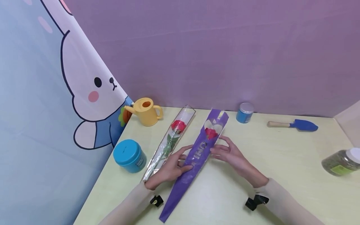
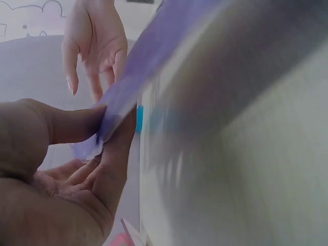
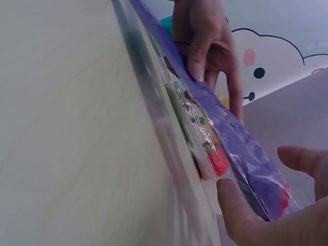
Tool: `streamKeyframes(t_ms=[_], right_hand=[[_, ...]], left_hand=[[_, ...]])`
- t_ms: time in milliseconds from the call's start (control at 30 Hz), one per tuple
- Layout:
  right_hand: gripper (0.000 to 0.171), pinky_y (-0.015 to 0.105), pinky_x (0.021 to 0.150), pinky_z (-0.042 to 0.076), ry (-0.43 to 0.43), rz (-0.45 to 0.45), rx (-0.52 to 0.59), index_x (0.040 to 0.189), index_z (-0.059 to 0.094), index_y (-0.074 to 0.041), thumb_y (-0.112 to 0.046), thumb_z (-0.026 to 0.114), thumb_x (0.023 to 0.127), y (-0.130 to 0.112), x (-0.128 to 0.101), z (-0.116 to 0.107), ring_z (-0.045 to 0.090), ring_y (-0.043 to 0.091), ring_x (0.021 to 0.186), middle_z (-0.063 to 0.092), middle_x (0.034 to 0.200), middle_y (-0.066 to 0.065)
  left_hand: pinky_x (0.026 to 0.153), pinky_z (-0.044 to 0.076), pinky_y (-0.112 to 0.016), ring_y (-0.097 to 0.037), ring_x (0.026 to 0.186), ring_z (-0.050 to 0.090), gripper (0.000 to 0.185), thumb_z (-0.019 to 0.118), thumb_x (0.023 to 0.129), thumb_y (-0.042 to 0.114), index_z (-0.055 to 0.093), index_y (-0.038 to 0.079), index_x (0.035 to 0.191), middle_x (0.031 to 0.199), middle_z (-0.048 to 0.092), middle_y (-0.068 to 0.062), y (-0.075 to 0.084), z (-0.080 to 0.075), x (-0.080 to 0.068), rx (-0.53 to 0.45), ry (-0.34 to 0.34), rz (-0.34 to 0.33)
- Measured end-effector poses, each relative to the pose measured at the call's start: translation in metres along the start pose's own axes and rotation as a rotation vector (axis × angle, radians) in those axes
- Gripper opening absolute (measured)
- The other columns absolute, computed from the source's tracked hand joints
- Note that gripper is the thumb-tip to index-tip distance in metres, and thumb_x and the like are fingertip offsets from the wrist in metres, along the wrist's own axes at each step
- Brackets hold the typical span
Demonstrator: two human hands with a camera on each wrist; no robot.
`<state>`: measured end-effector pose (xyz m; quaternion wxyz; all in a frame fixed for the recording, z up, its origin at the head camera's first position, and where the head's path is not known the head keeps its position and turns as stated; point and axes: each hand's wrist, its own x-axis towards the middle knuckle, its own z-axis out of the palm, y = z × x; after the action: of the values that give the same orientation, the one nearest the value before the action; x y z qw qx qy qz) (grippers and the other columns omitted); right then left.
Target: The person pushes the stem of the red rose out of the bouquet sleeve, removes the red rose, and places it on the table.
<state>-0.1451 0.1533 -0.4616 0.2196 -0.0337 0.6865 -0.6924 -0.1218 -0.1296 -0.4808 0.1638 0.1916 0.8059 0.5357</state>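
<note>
A rose in a purple wrapping sleeve (image 1: 185,176) slants over the table, its red bloom (image 1: 211,133) at the far end. My left hand (image 1: 171,166) pinches the sleeve's left edge, thumb on top and fingers beneath, as the left wrist view shows at the purple wrap (image 2: 138,66). On the other side, my right hand (image 1: 230,156) is at the sleeve's right edge below the bloom. Its thumb and fingers stand apart around the wrap (image 3: 225,128) in the right wrist view. Left of it lies a second rose in a clear sleeve (image 1: 168,146), partly behind my left hand.
A blue lidded tub (image 1: 130,156) and a yellow watering can (image 1: 147,114) stand at the left. Toward the back are a small blue jar (image 1: 245,113) and a blue trowel (image 1: 305,125). A jar with a white lid (image 1: 338,163) lies at the right edge.
</note>
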Motion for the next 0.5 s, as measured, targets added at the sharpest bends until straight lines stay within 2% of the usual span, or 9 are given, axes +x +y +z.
streamKeyframes(t_ms=[100,300,400,500], right_hand=[[0.087,0.047,0.110,0.053,0.039,-0.032,-0.036,0.165,0.009,-0.017,-0.022,0.068,0.101,-0.002,-0.005,0.001,0.070,0.023,0.119,0.051,0.150,0.031],[0.090,0.036,0.099,0.059,0.132,-0.098,-0.002,0.164,0.007,-0.018,-0.012,0.069,0.100,-0.004,-0.011,0.001,0.072,0.008,0.106,0.055,0.144,0.034],[0.088,0.030,0.093,0.060,0.178,-0.116,0.023,0.164,0.012,-0.015,-0.010,0.070,0.099,-0.006,-0.012,-0.001,0.074,0.006,0.101,0.060,0.139,0.031],[0.080,0.027,0.090,0.061,0.213,-0.119,0.024,0.163,0.023,-0.009,-0.013,0.071,0.099,-0.007,-0.013,-0.004,0.074,0.005,0.098,0.065,0.135,0.023]], left_hand=[[0.063,0.062,-0.029,-0.016,0.075,0.077,0.082,0.071,0.096,0.000,0.033,0.031,0.162,0.115,0.075,-0.018,0.006,0.006,0.004,-0.079,-0.024,-0.001],[0.067,0.064,-0.034,-0.026,0.081,0.079,0.083,0.067,0.098,0.000,0.028,0.035,0.163,0.122,0.073,-0.025,0.012,0.020,0.014,-0.205,-0.061,0.019],[0.065,0.064,-0.035,-0.027,0.079,0.079,0.082,0.066,0.099,0.000,0.028,0.034,0.163,0.123,0.073,-0.027,0.014,0.027,0.019,-0.244,-0.067,0.032],[0.063,0.064,-0.035,-0.025,0.074,0.079,0.082,0.067,0.098,-0.001,0.029,0.035,0.162,0.122,0.073,-0.027,0.016,0.032,0.023,-0.267,-0.072,0.046]])
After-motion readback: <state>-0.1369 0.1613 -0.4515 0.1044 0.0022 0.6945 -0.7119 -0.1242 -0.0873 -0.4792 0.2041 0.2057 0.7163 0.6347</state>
